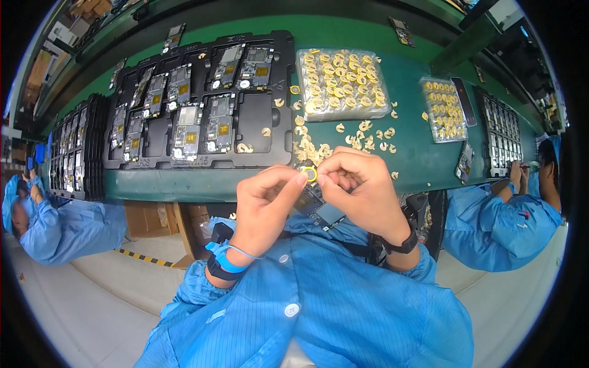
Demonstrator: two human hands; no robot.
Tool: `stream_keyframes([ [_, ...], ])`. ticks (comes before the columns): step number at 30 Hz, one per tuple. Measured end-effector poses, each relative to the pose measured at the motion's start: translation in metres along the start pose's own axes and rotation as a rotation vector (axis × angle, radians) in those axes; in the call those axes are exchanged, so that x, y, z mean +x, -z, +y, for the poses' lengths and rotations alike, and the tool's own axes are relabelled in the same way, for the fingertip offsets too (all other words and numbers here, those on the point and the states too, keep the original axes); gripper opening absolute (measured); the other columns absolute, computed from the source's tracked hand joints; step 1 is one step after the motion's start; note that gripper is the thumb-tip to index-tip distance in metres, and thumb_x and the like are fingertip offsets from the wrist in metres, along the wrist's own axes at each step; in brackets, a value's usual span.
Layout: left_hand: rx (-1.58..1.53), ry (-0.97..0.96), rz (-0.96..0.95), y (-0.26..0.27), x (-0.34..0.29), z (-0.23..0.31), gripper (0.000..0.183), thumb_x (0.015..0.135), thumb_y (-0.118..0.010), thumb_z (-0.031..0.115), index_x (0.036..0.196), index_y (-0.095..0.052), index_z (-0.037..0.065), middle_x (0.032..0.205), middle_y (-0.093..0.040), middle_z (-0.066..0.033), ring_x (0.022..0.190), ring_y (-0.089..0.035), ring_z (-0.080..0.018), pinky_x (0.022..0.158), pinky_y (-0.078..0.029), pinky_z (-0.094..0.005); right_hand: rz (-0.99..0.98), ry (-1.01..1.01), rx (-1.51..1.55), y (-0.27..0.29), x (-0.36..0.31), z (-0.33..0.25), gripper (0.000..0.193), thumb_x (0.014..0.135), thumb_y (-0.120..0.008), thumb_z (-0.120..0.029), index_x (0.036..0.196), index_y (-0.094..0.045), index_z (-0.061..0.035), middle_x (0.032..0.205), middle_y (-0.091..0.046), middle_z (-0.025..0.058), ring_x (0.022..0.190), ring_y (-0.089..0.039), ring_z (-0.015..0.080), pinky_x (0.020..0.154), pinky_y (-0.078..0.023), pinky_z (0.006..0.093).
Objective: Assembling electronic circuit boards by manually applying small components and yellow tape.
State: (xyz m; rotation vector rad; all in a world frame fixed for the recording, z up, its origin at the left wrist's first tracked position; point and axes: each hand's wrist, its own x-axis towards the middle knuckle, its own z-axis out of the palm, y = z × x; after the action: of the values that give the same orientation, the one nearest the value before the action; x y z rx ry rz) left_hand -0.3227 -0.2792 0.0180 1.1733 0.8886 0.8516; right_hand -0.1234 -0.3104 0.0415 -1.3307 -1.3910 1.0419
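Observation:
Just over the table's near edge, my left hand (267, 199) and my right hand (367, 191) meet fingertip to fingertip. Between them, both pinch a small round yellow-rimmed disc (310, 174), its face partly covered by my thumbs. Directly below the fingers, a dark circuit board (324, 208) with a silver block lies at the table edge, partly hidden by my hands. Curled cream-coloured scraps (311, 149) are heaped right behind my fingers. Farther back stands a clear tray (343, 114) filled with rows of yellow-rimmed round parts.
A black compartment tray (257, 132) holding several circuit boards lies to the left, beside a stack of black trays (92, 147). Right of the middle is a smaller clear tray (451, 136) of yellow parts. Co-workers in blue sleeves (491, 227) sit on both sides.

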Motion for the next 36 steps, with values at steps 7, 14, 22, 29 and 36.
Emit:
stream_keyframes([
  [7,0.128,-0.157,0.095,-0.005,0.001,-0.007,0.012,0.1,-0.073,0.005,0.108,-0.077,-0.004,0.096,-0.073,-0.0061,0.086,-0.066,-0.0093,0.075,-0.051,-0.0244,0.004,0.097,-0.136,-0.002,0.0,-0.002,0.009,0.083,-0.074,0.006,0.091,-0.072,0.0016,0.077,-0.057,-0.0004,0.064,-0.043,0.0051,0.055,-0.033,0.0239],
  [14,0.204,-0.229,0.024,-0.003,-0.002,-0.003,0.011,0.099,-0.072,0.003,0.106,-0.076,-0.004,0.092,-0.07,-0.0085,0.082,-0.065,-0.0113,0.069,-0.05,-0.0258,0.027,0.154,-0.173,-0.008,-0.002,-0.001,0.008,0.083,-0.074,-0.001,0.089,-0.07,-0.0021,0.075,-0.056,0.0039,0.059,-0.045,0.0115,0.054,-0.037,0.0296],
  [22,0.087,-0.166,0.056,-0.003,-0.004,-0.003,0.01,0.103,-0.068,0.002,0.103,-0.073,-0.006,0.095,-0.069,-0.0027,0.082,-0.057,-0.0075,0.071,-0.045,-0.0234,0.084,0.164,-0.058,-0.001,-0.009,0.0,0.011,0.082,-0.076,0.003,0.09,-0.071,-0.0017,0.078,-0.06,0.0025,0.062,-0.047,0.0093,0.056,-0.038,0.0265],
  [29,-0.012,-0.176,0.087,0.002,-0.003,-0.003,0.013,0.104,-0.067,0.005,0.105,-0.073,-0.007,0.096,-0.069,-0.0029,0.086,-0.057,-0.0084,0.077,-0.046,-0.0246,0.219,-0.195,-0.068,0.054,-0.005,0.012,0.022,0.096,-0.077,-0.009,0.079,-0.066,-0.0002,0.068,-0.06,-0.0069,0.063,-0.052,0.0034,0.058,-0.04,0.0222],
  [36,0.166,-0.269,0.114,0.0,0.001,-0.006,0.01,0.101,-0.07,0.001,0.106,-0.075,-0.007,0.099,-0.073,-0.0087,0.09,-0.065,-0.0114,0.079,-0.052,-0.0251,0.233,-0.17,-0.031,0.038,-0.009,0.004,0.014,0.091,-0.082,-0.007,0.1,-0.073,-0.0011,0.077,-0.061,-0.0015,0.063,-0.051,0.0032,0.057,-0.039,0.0212],
])
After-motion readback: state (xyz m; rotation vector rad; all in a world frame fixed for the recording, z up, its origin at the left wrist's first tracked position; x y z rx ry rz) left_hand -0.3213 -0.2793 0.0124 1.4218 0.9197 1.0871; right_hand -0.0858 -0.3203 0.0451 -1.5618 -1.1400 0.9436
